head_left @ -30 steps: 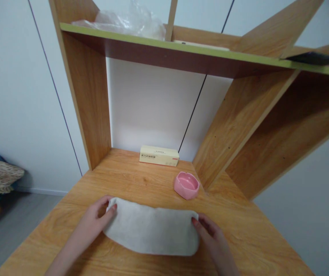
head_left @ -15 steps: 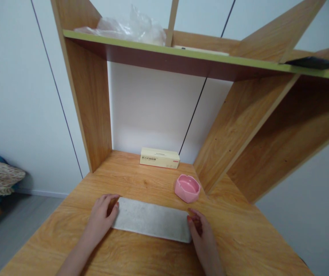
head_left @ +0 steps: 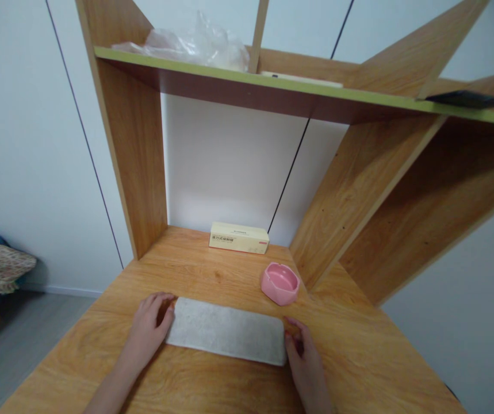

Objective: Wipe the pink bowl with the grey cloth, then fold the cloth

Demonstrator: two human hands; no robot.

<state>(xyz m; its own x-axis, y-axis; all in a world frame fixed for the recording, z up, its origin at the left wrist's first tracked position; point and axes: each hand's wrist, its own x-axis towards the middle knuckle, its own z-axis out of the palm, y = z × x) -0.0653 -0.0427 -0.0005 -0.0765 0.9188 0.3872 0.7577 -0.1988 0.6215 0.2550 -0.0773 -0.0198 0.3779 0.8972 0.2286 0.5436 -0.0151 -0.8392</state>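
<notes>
A long, flat grey slab with rounded corners (head_left: 225,332) lies on the wooden desk, slightly slanted; its exact kind I cannot make out. At its left end is my left hand (head_left: 149,322), thumb and fingers apart, the thumb tip right by the edge. My right hand (head_left: 305,353) rests at the opposite end, fingers curved and spread from the thumb, just off the edge. Neither hand is closed round the slab. Beyond the right end sits a pink angular bowl, like an ashtray (head_left: 280,283).
A cream cling-film box (head_left: 238,238) stands at the back of the desk (head_left: 186,264). Wooden side panels rise left and right. Overhead, a green-edged shelf (head_left: 247,77) carries a clear plastic bag (head_left: 199,46) and a dark flat object (head_left: 466,99). Patterned cloth (head_left: 0,267) hangs at far left.
Both hands have eased slightly outward from the slab's ends, and the thumbs no longer overlap its edges. The slab stays in about the same place.
</notes>
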